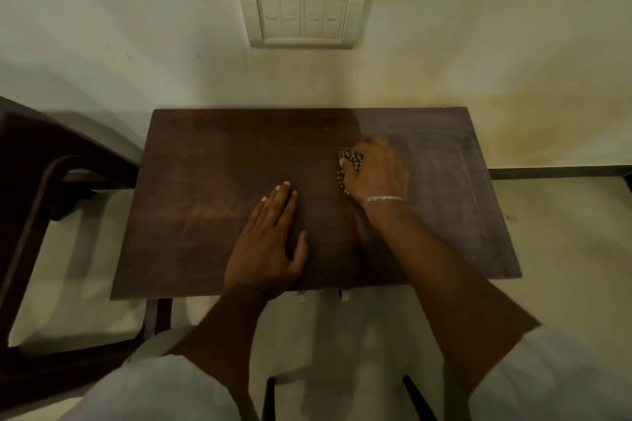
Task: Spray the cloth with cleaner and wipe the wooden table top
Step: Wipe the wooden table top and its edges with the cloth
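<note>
Well, checked cloth (349,158) in right hand (378,176)

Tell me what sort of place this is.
Likely a plain room indoors, perhaps a home: a small wooden table stands against a stained painted wall bearing a switch panel, with a dark chair beside it.

The table top (212,181) is showing dark brown with wood grain; paler, hazy streaks are lying across its right part; the cloth (350,157) is displaying a check of dark brown and cream; the wall (136,27) is reading off-white, with a yellowish stain spreading at the right; the switch plate (302,14) is appearing cream; the bangle (384,198) is gleaming silver; the sleeves (164,390) are showing pale grey-white; the chair (51,181) is showing dark brown.
</note>
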